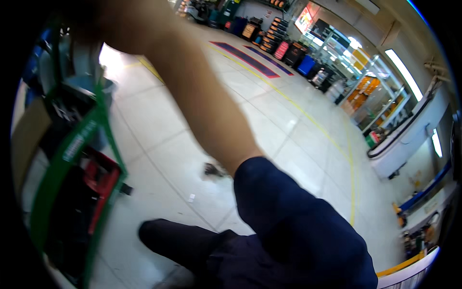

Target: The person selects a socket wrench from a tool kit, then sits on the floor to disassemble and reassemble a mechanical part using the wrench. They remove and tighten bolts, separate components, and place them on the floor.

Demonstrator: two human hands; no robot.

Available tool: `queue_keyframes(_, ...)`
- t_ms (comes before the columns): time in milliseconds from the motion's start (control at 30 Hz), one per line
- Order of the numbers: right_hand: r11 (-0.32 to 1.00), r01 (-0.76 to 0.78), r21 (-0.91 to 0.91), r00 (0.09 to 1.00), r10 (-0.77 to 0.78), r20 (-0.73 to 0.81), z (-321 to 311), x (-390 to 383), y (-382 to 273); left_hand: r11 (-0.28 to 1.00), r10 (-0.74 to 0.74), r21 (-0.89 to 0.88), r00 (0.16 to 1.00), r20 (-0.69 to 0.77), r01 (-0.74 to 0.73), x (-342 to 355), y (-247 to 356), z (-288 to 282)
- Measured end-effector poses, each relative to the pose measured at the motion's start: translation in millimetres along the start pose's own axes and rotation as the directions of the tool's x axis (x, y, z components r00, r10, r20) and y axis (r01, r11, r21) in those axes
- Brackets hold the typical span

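My right arm, in a dark blue short sleeve, stretches up from the lower right across the middle of the view. At the upper left, very close and smeared, is my right hand [126,24]; its fingers are lost in the dark blur, so I cannot make out whether it holds anything. My left hand does not show. Nearest below the raised hand stands a green metal cart [72,144] at the left. A red tray or box [105,185] sits inside its frame, among dark things too blurred to name.
Pale floor tiles [159,180] spread around my dark-trousered leg [180,236]. A small dark object [211,169] lies on them. Far off are stacked tyres [274,34], dark red-edged floor mats [248,59] and a glass-fronted room [370,91]. A white lift post [404,135] stands at the right.
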State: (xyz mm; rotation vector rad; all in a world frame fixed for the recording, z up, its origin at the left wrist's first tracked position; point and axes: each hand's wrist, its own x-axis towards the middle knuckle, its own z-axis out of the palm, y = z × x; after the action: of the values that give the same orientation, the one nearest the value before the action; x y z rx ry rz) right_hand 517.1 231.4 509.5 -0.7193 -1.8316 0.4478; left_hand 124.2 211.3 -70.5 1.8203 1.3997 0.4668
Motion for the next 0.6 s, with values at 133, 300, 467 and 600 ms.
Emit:
queue_keyframes(133, 0.963, -0.242, 0.122, 0.964, 0.225, 0.141, 116.1, -147.2, 74.6, 0.998, -0.038, 0.045, 0.998, -0.046, 0.04, -28.8, 10.9, -5.8)
queue_keyframes(300, 0.811, -0.58, 0.075, 0.73, 0.477, 0.489, 268.6, -293.4, 132.7, 0.993, -0.046, 0.106, 0.997, -0.07, 0.053, -61.2, 24.3, 10.9)
queue_keyframes(467, 0.764, -0.642, 0.064, 0.64, 0.488, 0.593, 369.6, -344.0, 127.0, 0.99, -0.072, 0.117, 0.992, -0.107, 0.084, -93.4, 24.3, 2.4)
queue_keyframes(600, 0.832, -0.552, -0.062, 0.643, 0.471, 0.603, 413.0, -338.6, 102.6, 0.99, -0.082, 0.1, 0.989, -0.126, 0.095, -113.4, 15.7, -4.4)
